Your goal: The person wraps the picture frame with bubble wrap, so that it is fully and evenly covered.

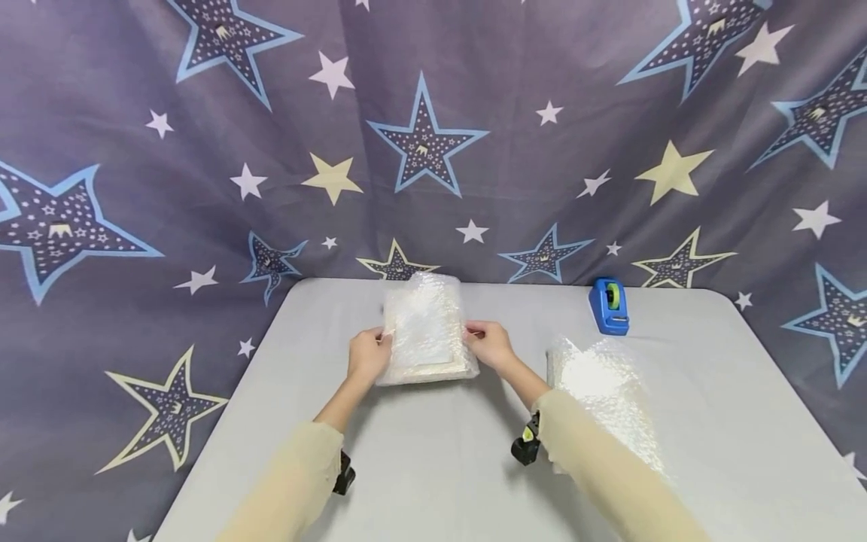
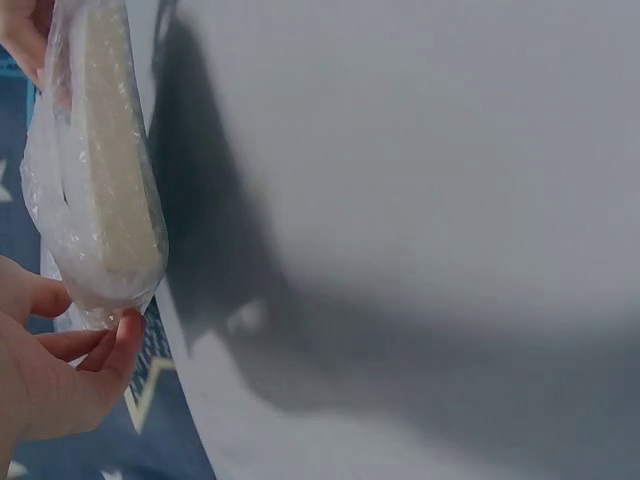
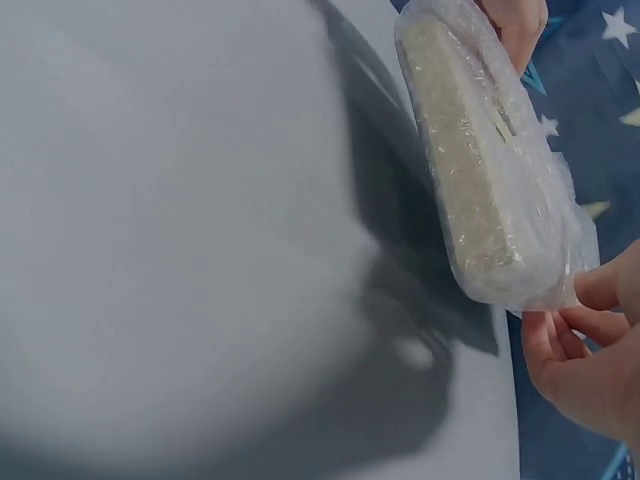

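A pale, thick-edged frame wrapped in clear bubble wrap [image 1: 424,331] is held up over the far half of the table. Its light, wood-coloured side [image 2: 118,150] shows through the plastic in the left wrist view. My left hand [image 1: 369,354] pinches the wrap at the left side, thumb and fingertips on the loose plastic. On the opposite side, my right hand [image 1: 491,345] pinches the wrap's edge in the same way. Close up, the right thumb and fingers [image 3: 600,290] grip a gathered flap of plastic past the frame's end. Below the package, its shadow falls on the tabletop.
A blue tape dispenser [image 1: 609,307] with a greenish roll stands at the back right of the white table [image 1: 433,467]. More bubble wrap [image 1: 603,391] lies to the right, partly behind my right forearm. A star-printed cloth [image 1: 501,173] hangs behind the table.
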`<state>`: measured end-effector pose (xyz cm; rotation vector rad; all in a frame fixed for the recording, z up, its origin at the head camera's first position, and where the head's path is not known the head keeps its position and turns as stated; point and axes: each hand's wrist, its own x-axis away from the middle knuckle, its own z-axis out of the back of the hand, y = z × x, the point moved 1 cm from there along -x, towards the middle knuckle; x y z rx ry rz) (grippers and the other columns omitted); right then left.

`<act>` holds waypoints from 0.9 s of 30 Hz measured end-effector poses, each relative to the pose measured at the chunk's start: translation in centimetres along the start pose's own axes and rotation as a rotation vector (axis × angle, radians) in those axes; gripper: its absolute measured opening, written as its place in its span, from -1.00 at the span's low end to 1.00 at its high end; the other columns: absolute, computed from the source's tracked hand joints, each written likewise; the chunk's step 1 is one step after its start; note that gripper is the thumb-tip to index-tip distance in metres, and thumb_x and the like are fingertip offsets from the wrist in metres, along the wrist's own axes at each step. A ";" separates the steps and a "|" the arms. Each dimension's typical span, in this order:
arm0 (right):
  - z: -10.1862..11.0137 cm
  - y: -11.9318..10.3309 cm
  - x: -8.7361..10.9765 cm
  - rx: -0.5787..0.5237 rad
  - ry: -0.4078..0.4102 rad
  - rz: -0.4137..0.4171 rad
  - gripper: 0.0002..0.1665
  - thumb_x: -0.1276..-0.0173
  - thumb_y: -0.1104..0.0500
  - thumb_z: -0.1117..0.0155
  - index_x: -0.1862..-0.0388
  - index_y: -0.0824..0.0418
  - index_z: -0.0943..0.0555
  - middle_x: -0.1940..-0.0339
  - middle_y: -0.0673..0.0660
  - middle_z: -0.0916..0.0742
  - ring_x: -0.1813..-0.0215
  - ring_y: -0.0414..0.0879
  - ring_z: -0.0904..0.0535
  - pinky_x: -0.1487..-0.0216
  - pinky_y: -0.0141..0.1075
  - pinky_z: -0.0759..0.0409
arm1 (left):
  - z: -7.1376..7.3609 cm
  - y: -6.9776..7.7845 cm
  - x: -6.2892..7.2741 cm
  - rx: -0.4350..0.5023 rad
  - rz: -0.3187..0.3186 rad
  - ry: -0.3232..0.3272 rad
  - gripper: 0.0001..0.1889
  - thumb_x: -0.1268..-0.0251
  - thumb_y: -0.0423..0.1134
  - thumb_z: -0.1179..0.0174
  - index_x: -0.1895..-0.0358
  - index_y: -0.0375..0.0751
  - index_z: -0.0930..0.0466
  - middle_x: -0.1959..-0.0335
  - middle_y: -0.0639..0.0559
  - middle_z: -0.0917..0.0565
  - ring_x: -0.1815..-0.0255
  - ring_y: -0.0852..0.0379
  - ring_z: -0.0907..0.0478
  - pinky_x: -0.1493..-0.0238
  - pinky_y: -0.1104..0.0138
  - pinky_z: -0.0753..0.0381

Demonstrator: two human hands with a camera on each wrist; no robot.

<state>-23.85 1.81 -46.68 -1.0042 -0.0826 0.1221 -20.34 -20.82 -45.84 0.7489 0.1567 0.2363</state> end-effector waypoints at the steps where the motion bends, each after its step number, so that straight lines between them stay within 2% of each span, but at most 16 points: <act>1: 0.5 0.2 0.2 -0.001 0.007 -0.012 -0.59 -0.31 0.27 -0.16 -0.12 0.38 -0.59 0.01 0.32 -0.73 -0.02 0.14 -0.66 -0.05 -0.14 -0.68 | -0.3 0.4 0.0 0.003 -0.009 0.001 -0.66 -0.36 -0.25 -0.06 -0.10 -0.35 -0.60 0.09 -0.30 -0.72 0.04 -0.18 -0.67 0.01 0.05 -0.67; 7: 2.9 2.1 1.3 0.040 0.047 -0.058 -0.60 -0.30 0.28 -0.15 -0.10 0.42 -0.59 0.02 0.35 -0.73 -0.02 0.18 -0.66 -0.06 -0.12 -0.67 | -2.5 2.6 0.5 0.024 -0.039 -0.017 -0.70 -0.32 -0.27 -0.11 -0.03 -0.30 -0.66 0.18 -0.23 -0.76 0.11 -0.14 -0.69 0.04 0.08 -0.67; 12: 4.3 2.9 1.9 0.068 0.094 -0.109 -0.59 -0.29 0.30 -0.12 -0.09 0.44 -0.59 0.01 0.37 -0.72 -0.02 0.21 -0.65 -0.06 -0.07 -0.66 | -4.5 3.4 0.6 0.058 -0.042 -0.066 -0.68 -0.33 -0.25 -0.13 -0.07 -0.31 -0.63 0.16 -0.23 -0.75 0.12 -0.10 -0.70 0.07 0.14 -0.71; 17: 4.1 4.0 2.1 0.062 0.075 -0.197 -0.58 -0.31 0.29 -0.10 -0.12 0.43 -0.57 -0.05 0.37 -0.70 -0.06 0.21 -0.64 -0.07 -0.09 -0.66 | -5.9 2.8 0.9 0.071 -0.046 -0.131 -0.65 -0.35 -0.25 -0.13 -0.12 -0.35 -0.58 0.16 -0.24 -0.74 0.17 -0.06 -0.69 0.15 0.20 -0.73; 22: 3.7 4.8 2.1 0.028 0.037 -0.259 -0.55 -0.35 0.28 -0.10 -0.19 0.42 -0.52 -0.11 0.38 -0.66 -0.14 0.21 -0.61 -0.12 -0.09 -0.65 | -6.6 2.0 1.2 0.062 -0.076 -0.123 -0.65 -0.35 -0.27 -0.13 -0.12 -0.38 -0.58 0.24 -0.22 -0.72 0.26 -0.01 -0.65 0.23 0.21 -0.70; 27: 4.5 4.7 2.1 0.034 0.026 -0.244 -0.52 -0.35 0.26 -0.09 -0.22 0.42 -0.49 -0.08 0.38 -0.66 -0.10 0.20 -0.61 -0.04 -0.14 -0.68 | -6.2 2.0 0.9 0.110 -0.075 -0.124 -0.63 -0.37 -0.25 -0.11 -0.15 -0.39 -0.55 0.09 -0.29 -0.71 0.08 -0.11 -0.67 0.06 0.14 -0.71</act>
